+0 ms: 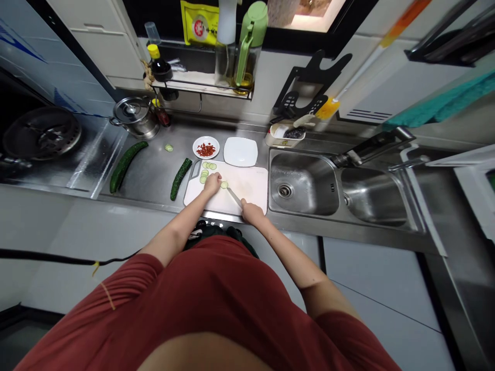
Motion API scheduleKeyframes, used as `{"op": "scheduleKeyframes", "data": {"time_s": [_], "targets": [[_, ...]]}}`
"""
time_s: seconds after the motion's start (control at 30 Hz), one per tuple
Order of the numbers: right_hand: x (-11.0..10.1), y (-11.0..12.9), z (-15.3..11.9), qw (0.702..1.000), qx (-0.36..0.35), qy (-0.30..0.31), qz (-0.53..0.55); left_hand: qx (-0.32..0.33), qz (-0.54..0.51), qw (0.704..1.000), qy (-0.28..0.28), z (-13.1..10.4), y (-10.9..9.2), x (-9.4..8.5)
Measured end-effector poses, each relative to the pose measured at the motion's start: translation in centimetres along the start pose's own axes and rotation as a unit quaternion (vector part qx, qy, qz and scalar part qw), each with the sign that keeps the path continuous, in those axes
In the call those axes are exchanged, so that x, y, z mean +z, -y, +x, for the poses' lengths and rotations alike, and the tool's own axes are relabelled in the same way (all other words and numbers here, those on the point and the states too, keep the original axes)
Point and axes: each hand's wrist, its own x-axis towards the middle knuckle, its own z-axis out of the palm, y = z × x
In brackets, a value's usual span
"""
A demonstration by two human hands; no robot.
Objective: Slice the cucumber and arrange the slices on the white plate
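My right hand [252,212] is wrapped round the handle of a knife [234,197], whose blade slants up and left over the white cutting board [251,178]. Just past the knife tip lies a pale green cucumber slice [225,184]. Beside that slice, my left hand [212,183] is closed with fingers curled together; what they hold is too small to make out. Several more cucumber slices [209,165] rest on the board's upper left. A dark green cucumber piece [180,179] lies left of the board, and a longer whole cucumber [126,166] farther left.
Behind the board stand a plate of chopped red pieces [205,148] and a white plate [240,152]. A double sink [303,183] adjoins on the right. A lidded steel pot [135,117] is at back left, below a shelf of bottles [204,86]. A pan [42,133] sits far left.
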Motion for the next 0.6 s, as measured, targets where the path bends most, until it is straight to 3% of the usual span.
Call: {"op": "scheduleKeyframes", "data": {"time_s": [0.27,0.6], "targets": [[1.2,-1.8,-0.5,0.999,-0.008,-0.043,0.024,0.06,0.021,0.998,-0.028,-2.3,0.0,0.6],[0.6,-3.9,0.7,0.982,0.119,-0.113,0.089,0.055,0.037,0.998,-0.023,-2.7,-0.5,0.6]]}}
